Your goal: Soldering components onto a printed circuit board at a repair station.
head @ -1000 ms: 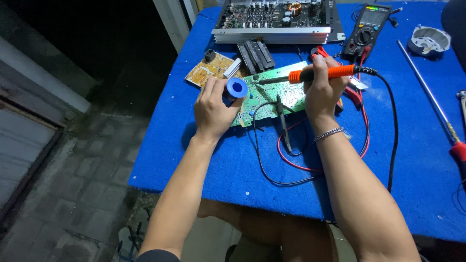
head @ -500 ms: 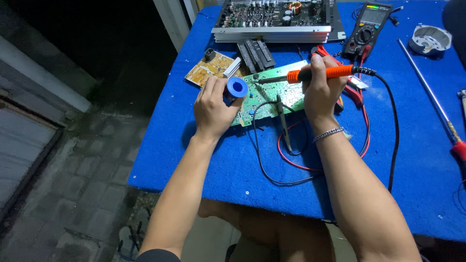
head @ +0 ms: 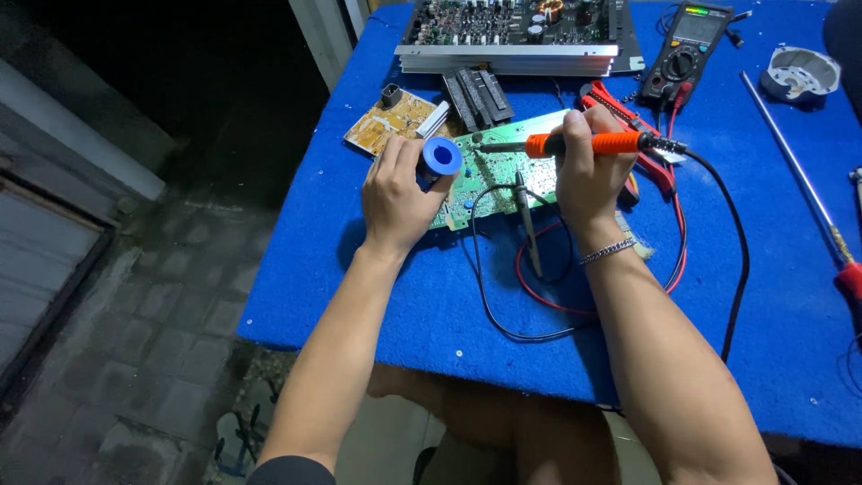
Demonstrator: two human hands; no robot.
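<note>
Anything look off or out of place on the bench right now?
Nothing damaged or spilled. Only untidiness: red and black leads loop loosely under the right hand holding the soldering iron, and one probe lies across the green board.

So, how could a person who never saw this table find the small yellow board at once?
Start at the blue table and find the green circuit board under both hands. The small yellow board lies just beyond the left hand, near the table's left edge. It is the only yellow one, smaller than the green board, with a dark block at its far corner.
</note>
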